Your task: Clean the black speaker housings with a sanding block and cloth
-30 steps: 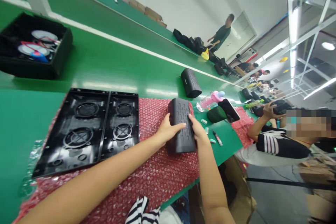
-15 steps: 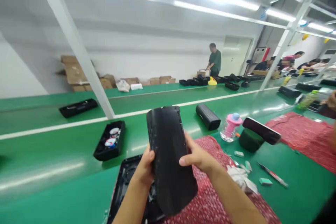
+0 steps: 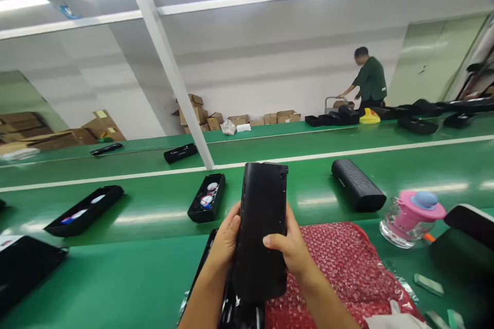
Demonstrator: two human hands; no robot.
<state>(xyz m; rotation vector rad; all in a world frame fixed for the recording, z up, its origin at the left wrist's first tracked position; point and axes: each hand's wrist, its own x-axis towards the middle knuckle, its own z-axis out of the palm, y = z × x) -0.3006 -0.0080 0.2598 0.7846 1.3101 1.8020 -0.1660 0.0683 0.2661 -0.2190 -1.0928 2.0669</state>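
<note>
Between both hands I hold a long black plastic housing (image 3: pixel 262 226), raised over the bench with its smooth curved side facing me. My left hand (image 3: pixel 228 234) is closed around its left edge. On the right edge, my right hand (image 3: pixel 289 247) grips it with the thumb lying across the surface. Below it, partly hidden by my forearms, is another black plastic part (image 3: pixel 241 313). Red bubble wrap (image 3: pixel 335 267) is spread on the bench under and to the right of my hands.
Open black housings with wired round parts (image 3: pixel 207 198) sit on the green conveyor (image 3: pixel 139 216). A closed black speaker-like unit (image 3: pixel 357 185) lies right of centre. A glass jar with a pink lid (image 3: pixel 412 218) stands at right. Across the line, a person in green (image 3: pixel 370 79) holds a trolley handle.
My view has swung left, so more of the left side shows. The housing stays in both hands, now more upright. The person at the back has turned and leans toward the trolley.
</note>
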